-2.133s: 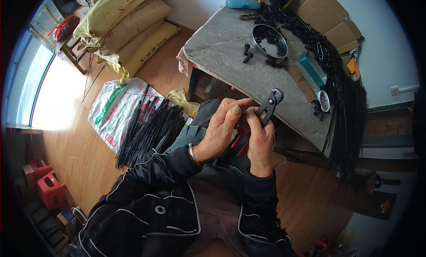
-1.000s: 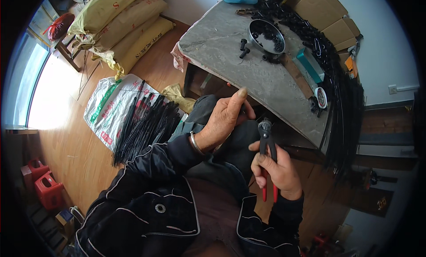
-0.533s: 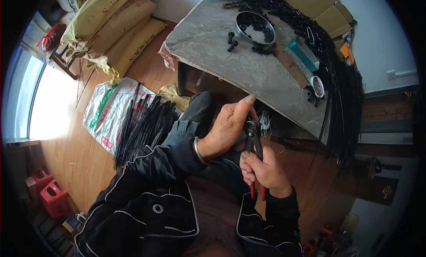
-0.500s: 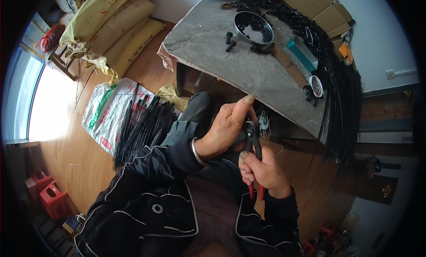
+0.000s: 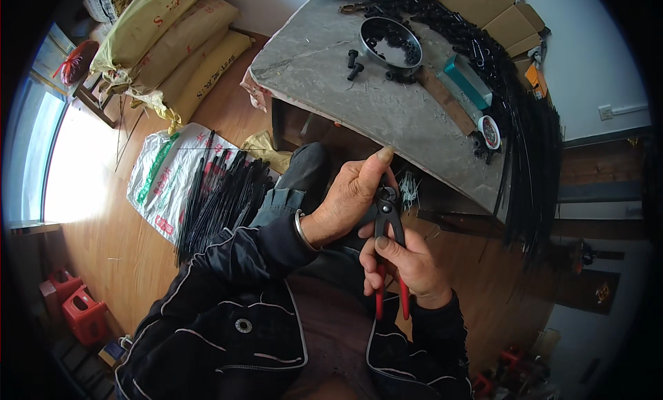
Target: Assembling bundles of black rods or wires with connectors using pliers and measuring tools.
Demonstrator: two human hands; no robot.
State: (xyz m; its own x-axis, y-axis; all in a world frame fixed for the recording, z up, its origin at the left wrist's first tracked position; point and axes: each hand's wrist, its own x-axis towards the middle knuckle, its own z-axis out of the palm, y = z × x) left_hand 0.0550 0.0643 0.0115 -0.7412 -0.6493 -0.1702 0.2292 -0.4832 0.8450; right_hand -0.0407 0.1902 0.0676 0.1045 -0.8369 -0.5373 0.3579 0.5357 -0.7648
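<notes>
My right hand [image 5: 414,262] is wrapped round a pair of pliers [image 5: 387,212] with dark jaws and red handles. The two handles stand apart below the fist, and the jaws point up toward my left hand [image 5: 349,196]. The left hand is closed, thumb stretched along the top and fingers curled behind, right by the jaws. Whatever its fingers pinch there is hidden by the hand. Both hands are over my lap, in front of the table edge. A tuft of pale thin strands [image 5: 409,189] shows just beyond the pliers.
A grey table [image 5: 324,75] carries a metal bowl [image 5: 421,51] of small black parts, black fittings [image 5: 355,72], a teal box [image 5: 467,82] and a small white-rimmed dish [image 5: 489,132]. Long black strands [image 5: 528,172] hang over its right edge. Black rods [image 5: 224,200] lie at left, near stacked sacks [image 5: 179,48].
The pliers' handles have spread wider apart, and the right hand's fingers have loosened and shifted left. The left hand stays nearly in place.
</notes>
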